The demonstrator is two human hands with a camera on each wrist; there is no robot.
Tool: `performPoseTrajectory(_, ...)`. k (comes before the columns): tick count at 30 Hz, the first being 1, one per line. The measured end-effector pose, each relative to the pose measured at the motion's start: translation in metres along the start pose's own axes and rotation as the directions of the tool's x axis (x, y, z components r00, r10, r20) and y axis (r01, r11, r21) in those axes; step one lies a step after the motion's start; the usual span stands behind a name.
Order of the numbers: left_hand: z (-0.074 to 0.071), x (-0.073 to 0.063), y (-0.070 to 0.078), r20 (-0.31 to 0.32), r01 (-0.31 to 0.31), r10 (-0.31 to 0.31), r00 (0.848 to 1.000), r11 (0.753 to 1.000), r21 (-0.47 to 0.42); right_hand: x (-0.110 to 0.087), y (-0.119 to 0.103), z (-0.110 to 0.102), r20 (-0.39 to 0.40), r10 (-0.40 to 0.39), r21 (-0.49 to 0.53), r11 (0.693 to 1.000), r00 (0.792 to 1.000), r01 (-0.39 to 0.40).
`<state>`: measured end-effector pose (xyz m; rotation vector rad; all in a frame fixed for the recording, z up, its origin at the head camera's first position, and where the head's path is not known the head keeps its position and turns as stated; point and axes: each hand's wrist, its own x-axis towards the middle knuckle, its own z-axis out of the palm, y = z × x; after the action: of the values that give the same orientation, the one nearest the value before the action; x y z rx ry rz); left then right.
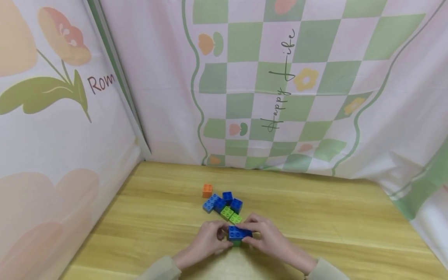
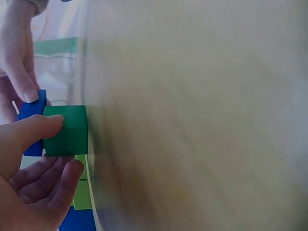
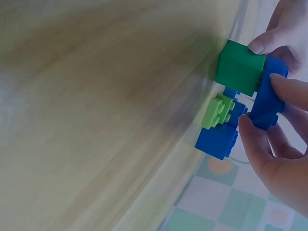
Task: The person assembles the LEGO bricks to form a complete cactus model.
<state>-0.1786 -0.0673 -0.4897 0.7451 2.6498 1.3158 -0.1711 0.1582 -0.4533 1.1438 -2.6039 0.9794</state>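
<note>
In the head view, a dark blue toy building brick (image 1: pixel 235 232) sits on top of a green building brick (image 1: pixel 236 244), between both hands near the table's front. My left hand (image 1: pixel 206 240) pinches the green brick, its thumb flat on the near face in the left wrist view. From the other side my right hand (image 1: pixel 268 240) grips the long blue brick (image 3: pixel 263 103) between thumb and fingers. That brick reaches out past the green block (image 3: pixel 239 70) to the right. Just beyond the hands lie two lime bricks (image 1: pixel 227 213) with studs up.
Behind the lime bricks are several dark blue bricks (image 1: pixel 227 198) and a lighter blue long brick (image 1: pixel 211 203). An orange brick (image 1: pixel 207 190) stands farthest back. The wooden table (image 1: pixel 168 202) meets a patterned curtain (image 1: pixel 241 105) at the back and a printed panel (image 1: pixel 105 144) at left.
</note>
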Motion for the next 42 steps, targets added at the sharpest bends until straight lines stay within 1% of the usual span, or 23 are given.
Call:
performPoseTrajectory(4, -0.001, 0.0, 0.0, 0.007, 0.013, -0.013, 1.0, 1.0, -0.011, 0.002, -0.002, -0.001, 0.027, 0.027, 0.003, 1.0, 0.999, -0.028)
performPoseTrajectory(8, -0.001, 0.001, 0.0, 0.013, 0.026, -0.026, 1.0, 1.0, -0.01, 0.004, -0.002, -0.002, 0.04, 0.036, 0.014, 0.999, 0.999, -0.036)
performPoseTrajectory(13, -0.001, 0.002, 0.0, 0.012, 0.029, -0.029, 1.0, 1.0, -0.006, 0.004, -0.003, -0.002, 0.026, 0.029, -0.001, 1.0, 0.999, -0.029)
performPoseTrajectory(17, -0.002, 0.002, 0.001, 0.015, 0.031, -0.03, 0.999, 0.999, -0.013, 0.005, -0.004, -0.001, 0.026, 0.038, -0.005, 0.999, 0.999, -0.038)
performPoseTrajectory(28, -0.003, 0.002, 0.001, 0.026, 0.039, -0.039, 0.999, 0.999, -0.021, 0.012, -0.007, -0.008, 0.109, 0.085, 0.026, 0.996, 0.99, -0.088)
performPoseTrajectory(31, -0.004, 0.002, 0.0, 0.023, 0.037, -0.036, 0.999, 0.999, -0.023, 0.015, -0.008, -0.008, 0.118, 0.08, 0.008, 0.997, 0.99, -0.082)
performPoseTrajectory(36, -0.004, 0.002, -0.001, 0.017, 0.028, -0.028, 0.999, 1.0, -0.01, 0.017, -0.011, -0.003, 0.105, 0.049, -0.047, 0.998, 0.993, -0.044)
performPoseTrajectory(42, -0.003, 0.002, -0.001, 0.026, 0.021, -0.021, 0.999, 1.0, 0.007, 0.015, -0.011, -0.004, 0.087, 0.047, -0.065, 0.997, 0.995, -0.041)
